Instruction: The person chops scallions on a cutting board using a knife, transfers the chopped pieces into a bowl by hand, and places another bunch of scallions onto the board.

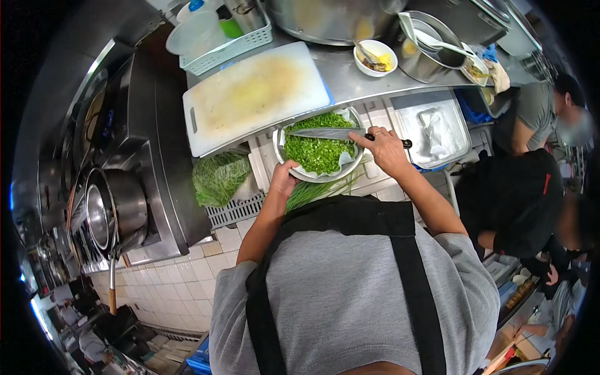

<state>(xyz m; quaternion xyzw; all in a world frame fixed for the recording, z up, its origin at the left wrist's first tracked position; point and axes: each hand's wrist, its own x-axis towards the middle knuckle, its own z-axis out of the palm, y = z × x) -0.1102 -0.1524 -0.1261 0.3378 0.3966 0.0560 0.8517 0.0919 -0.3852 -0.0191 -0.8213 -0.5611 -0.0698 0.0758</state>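
Chopped green onions (319, 153) fill a round metal bowl (279, 139) lined with white paper. My left hand (285, 177) grips the bowl's near left rim. In my right hand (384, 149) is a kitchen knife (328, 133), held by its black handle with the fingers closed round it. The blade points left and lies across the top of the chopped greens. Long uncut green stalks (322, 190) lie below the bowl, partly hidden by it and by my apron. Just beyond the bowl is a white cutting board (250, 94) with yellowish stains.
A wrapped leafy cabbage (219, 179) sits left of the bowl. On the right is a metal tray (431, 128) with a plastic bag. A small white bowl (375, 58) and a steel pot (428, 47) stand on the counter. Other people (519, 194) are at the right; a stove pot (119, 203) is left.
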